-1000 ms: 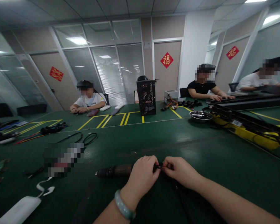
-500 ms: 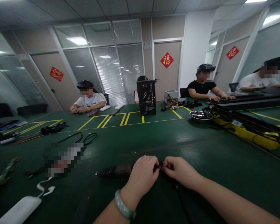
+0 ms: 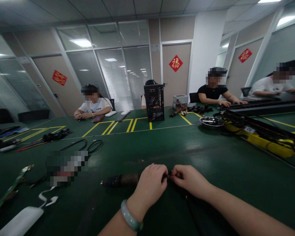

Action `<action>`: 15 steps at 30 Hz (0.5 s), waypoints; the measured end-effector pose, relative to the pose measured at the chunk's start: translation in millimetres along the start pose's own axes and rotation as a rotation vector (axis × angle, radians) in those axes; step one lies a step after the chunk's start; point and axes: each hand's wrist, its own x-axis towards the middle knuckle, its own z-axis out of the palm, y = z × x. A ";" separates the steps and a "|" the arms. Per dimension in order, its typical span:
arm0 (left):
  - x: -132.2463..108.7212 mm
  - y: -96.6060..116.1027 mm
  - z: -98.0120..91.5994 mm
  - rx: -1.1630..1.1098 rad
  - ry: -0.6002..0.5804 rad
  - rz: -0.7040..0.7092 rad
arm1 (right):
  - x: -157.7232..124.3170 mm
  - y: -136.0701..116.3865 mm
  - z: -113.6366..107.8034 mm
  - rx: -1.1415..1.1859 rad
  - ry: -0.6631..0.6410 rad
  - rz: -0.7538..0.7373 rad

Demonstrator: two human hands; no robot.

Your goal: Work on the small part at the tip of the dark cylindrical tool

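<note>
1. The dark cylindrical tool [image 3: 127, 179] lies on the green surface [image 3: 142, 147], partly covered by the left hand [image 3: 150, 182].
2. Its grip and the right hand [image 3: 190, 182] both pinch, fingertips closed, on a small dark part [image 3: 169, 176].

Left hand [image 3: 149, 182] is curled just past the green bangle [image 3: 130, 216], right hand [image 3: 190, 180] pinching, off to the bangle's right.

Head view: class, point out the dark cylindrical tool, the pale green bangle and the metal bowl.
Dark cylindrical tool [image 3: 120, 180]: head view, middle of its visible barrel.
Pale green bangle [image 3: 128, 216]: head view, outer band.
Metal bowl [image 3: 211, 126]: head view, front wall.
</note>
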 end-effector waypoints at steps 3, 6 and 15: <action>0.0 0.4 -0.2 0.018 -0.034 -0.030 | -0.2 -0.7 -0.1 0.000 0.001 0.006; -0.2 -0.7 1.0 0.018 -0.048 -0.062 | 0.1 -0.2 0.0 0.024 0.003 0.012; 0.1 -4.8 3.9 0.000 -0.032 -0.058 | 0.5 2.7 0.2 -0.009 0.001 -0.001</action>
